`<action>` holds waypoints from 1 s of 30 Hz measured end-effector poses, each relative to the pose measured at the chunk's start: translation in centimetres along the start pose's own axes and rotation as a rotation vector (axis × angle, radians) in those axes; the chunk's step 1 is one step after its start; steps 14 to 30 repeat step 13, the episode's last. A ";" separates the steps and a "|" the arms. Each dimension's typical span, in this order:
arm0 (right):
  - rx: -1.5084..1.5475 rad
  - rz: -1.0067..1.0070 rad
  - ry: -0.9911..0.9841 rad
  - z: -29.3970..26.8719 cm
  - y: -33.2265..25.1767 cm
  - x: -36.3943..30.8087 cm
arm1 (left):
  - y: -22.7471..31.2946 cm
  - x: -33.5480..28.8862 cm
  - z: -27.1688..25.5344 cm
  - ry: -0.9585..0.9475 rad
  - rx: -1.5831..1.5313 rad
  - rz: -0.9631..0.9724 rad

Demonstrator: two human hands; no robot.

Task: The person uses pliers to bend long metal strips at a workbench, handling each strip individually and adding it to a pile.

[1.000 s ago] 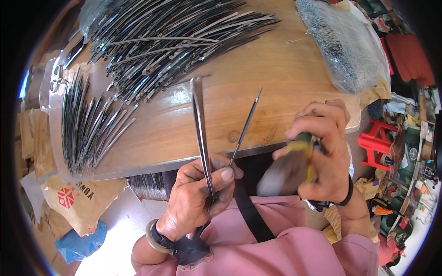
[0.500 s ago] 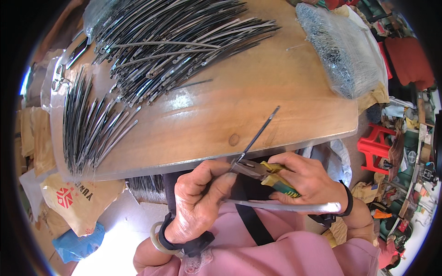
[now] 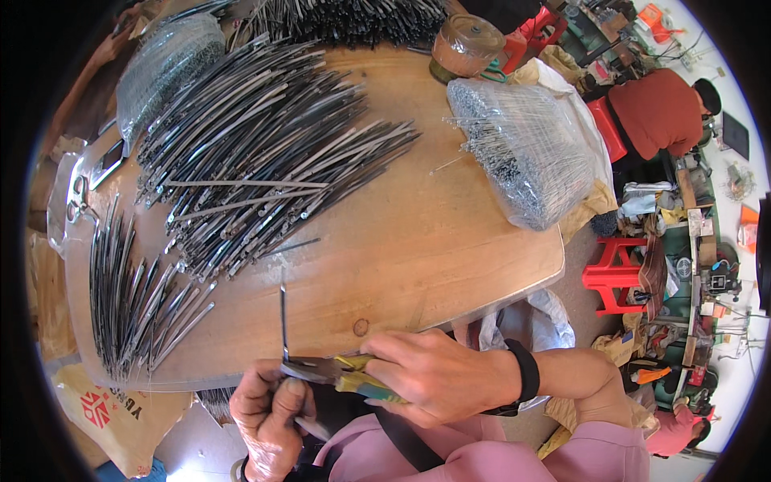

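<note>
My right hand point(image 3: 438, 377) is closed round a pair of pliers point(image 3: 371, 387) with yellow and green handles. The jaws meet a thin dark metal strip point(image 3: 283, 325) just above my left fingers. My left hand point(image 3: 265, 422) pinches that strip between thumb and fingers, and its upper end points away from me over the table's near edge. A blurred pale strip end point(image 3: 313, 428) shows below my left thumb. Whether it belongs to the same strip I cannot tell. My left wrist is partly cut off by the lower edge.
Long metal strips lie in a large pile point(image 3: 249, 153) and a smaller bunch point(image 3: 144, 297) on the wooden table point(image 3: 385, 265). Plastic-wrapped bundles of thin wires point(image 3: 522, 153) lie at right. Scissors point(image 3: 78, 199), a jar point(image 3: 466, 48) and a red stool point(image 3: 617, 275) stand around. Another person sits at the far right.
The view has shifted, showing more of the table's far side. My hands and pliers appear further left and lower. The dark strip has swung from slanting right to nearly straight away from me.
</note>
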State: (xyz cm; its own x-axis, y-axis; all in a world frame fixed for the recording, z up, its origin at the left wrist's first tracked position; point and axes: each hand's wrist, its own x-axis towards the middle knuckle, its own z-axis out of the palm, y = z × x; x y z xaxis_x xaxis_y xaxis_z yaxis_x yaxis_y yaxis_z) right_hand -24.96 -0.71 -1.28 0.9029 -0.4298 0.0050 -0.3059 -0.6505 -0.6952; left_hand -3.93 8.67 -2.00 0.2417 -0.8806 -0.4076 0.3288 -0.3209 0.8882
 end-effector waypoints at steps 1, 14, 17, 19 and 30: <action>0.036 -0.004 -0.010 -0.2 0.1 0.5 | 0.4 0.2 -0.4 0.005 -0.050 -0.032; -0.774 0.232 0.358 -15.7 10.9 4.2 | 2.6 7.6 -20.5 0.602 1.148 0.753; -0.774 0.232 0.358 -15.7 10.9 4.2 | 2.6 7.6 -20.5 0.602 1.148 0.753; -0.774 0.232 0.358 -15.7 10.9 4.2 | 2.6 7.6 -20.5 0.602 1.148 0.753; -0.774 0.232 0.358 -15.7 10.9 4.2 | 2.6 7.6 -20.5 0.602 1.148 0.753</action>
